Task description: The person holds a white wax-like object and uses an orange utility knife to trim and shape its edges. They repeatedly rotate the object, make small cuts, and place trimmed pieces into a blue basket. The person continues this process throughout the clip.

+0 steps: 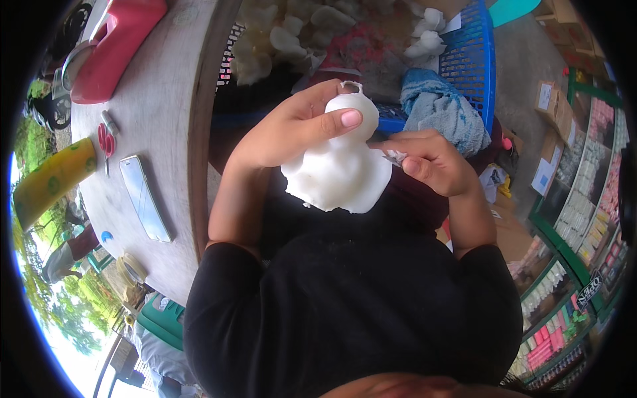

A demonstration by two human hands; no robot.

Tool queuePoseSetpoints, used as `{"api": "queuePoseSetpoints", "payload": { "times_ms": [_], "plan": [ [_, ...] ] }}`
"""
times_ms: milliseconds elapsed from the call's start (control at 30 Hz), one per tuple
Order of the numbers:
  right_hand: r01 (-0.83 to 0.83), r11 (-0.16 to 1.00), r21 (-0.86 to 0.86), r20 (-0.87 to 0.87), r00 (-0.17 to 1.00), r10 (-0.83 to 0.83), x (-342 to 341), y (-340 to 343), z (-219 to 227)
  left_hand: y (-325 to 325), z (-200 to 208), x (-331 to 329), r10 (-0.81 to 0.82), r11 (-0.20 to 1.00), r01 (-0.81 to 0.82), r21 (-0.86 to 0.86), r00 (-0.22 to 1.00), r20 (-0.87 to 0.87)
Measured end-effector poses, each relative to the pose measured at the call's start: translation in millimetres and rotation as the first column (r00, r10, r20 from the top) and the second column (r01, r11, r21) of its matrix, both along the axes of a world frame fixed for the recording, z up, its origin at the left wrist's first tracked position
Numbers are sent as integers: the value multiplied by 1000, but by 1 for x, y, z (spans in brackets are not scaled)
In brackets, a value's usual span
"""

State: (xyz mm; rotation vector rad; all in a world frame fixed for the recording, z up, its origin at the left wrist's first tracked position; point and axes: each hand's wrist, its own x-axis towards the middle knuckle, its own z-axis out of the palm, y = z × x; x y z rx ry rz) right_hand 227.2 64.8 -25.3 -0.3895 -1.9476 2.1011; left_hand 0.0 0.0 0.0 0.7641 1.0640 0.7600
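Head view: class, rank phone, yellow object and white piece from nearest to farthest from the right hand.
1. White piece: just left of the right hand, in the left hand.
2. Phone: on the table, farther left.
3. Yellow object: leftmost, at the table's outer edge.

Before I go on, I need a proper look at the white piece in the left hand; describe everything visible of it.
The white piece looks smooth and slightly glossy, perhaps wax or plastic. A round knob narrows to a neck, then flares into a wide, lumpy skirt with a ragged edge. The knob points away from the wearer, the skirt toward the black shirt. The left hand grips it around the knob, hiding part. The right hand is close beside its neck; contact is unclear.
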Motion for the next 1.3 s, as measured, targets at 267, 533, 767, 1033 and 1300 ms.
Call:
{"api": "queuePoseSetpoints", "payload": {
  "times_ms": [267, 533, 767, 1033, 1300],
  "plan": [
    [63, 965, 253, -28, 998, -58, 0, 0, 5, 1, -3, 1, 78, 996, -82, 34, 992, 104],
    [-14, 971, 238, -44, 999, 25, 4, 1, -1, 7, -2, 5, -61, 998, 59, 20, 991, 118],
    [-80, 987, 142, -58, 994, 89, 3, 2, 2, 11, -2, 6, -133, 991, 130, 28, 982, 133],
    [-72, 993, 99, -67, 995, 78, 0, -2, -4, 12, -4, 13, -159, 987, 158, 23, 979, 130],
    [296, 821, -488, -101, 915, -390, -12, -12, -23, 14, -8, 25, 297, 952, -301, 53, 952, 76]
  ]
}}
